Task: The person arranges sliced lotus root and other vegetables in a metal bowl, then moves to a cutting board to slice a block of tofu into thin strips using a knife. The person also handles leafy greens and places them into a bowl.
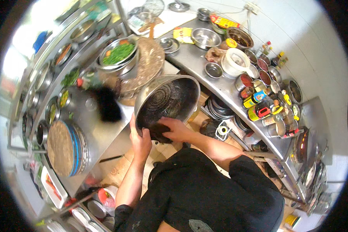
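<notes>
A large metal bowl [178, 87], darkened inside, is tilted towards me in front of my body. My left hand [140, 140] grips its near left rim, thumb over the edge. Inside the bowl's lower part, my right hand [175, 130] touches a dark, wet-looking mass [158, 132]. Its fingertips are partly hidden there, so whether they close on any of it cannot be told. Just beyond the bowl is a round wooden chopping block [152, 58]. Stacked metal bowls stand on the block's left side, the top one holding chopped greens [119, 53].
On the right, a steel counter [188, 59] carries sauce bottles [261, 111], a white tub [235, 62] and several metal pots. A second chopping block [61, 148] stands on the left counter, beside a shelf of bowls. Stacked dark pans [219, 108] sit below the right counter.
</notes>
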`<state>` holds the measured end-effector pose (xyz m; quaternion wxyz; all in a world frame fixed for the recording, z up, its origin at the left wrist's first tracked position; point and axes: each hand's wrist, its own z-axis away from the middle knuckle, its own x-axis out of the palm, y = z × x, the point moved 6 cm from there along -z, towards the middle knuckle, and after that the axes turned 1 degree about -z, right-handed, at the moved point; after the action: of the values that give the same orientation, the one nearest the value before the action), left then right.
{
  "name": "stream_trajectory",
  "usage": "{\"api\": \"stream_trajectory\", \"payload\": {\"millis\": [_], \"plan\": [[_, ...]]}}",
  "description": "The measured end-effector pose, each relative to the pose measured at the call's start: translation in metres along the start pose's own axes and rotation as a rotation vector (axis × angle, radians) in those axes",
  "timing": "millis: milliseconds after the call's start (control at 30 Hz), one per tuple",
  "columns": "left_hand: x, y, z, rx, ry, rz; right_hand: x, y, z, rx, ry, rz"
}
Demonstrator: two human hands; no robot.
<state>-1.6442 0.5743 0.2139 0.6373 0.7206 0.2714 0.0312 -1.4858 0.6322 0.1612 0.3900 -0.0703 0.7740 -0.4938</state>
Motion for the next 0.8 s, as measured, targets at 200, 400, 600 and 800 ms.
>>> {"api": "stream_trajectory", "payload": {"millis": [200,400,600,800], "plan": [[0.113,-0.047,-0.107,-0.125,-0.037,0.149,-0.075,0.130,0.106,0.574,0.049,-0.120],[0.241,-0.024,-0.199,-0.674,-0.322,0.633,-0.117,0.225,0.241,0.979,0.588,-0.586],[0.388,-0.037,-0.318,-0.803,-0.438,0.668,-0.106,0.228,0.328,1.161,0.996,-0.741],[0.513,-0.054,-0.405,-0.880,-0.476,0.671,-0.088,0.181,0.346,1.384,1.259,-0.698]]}}
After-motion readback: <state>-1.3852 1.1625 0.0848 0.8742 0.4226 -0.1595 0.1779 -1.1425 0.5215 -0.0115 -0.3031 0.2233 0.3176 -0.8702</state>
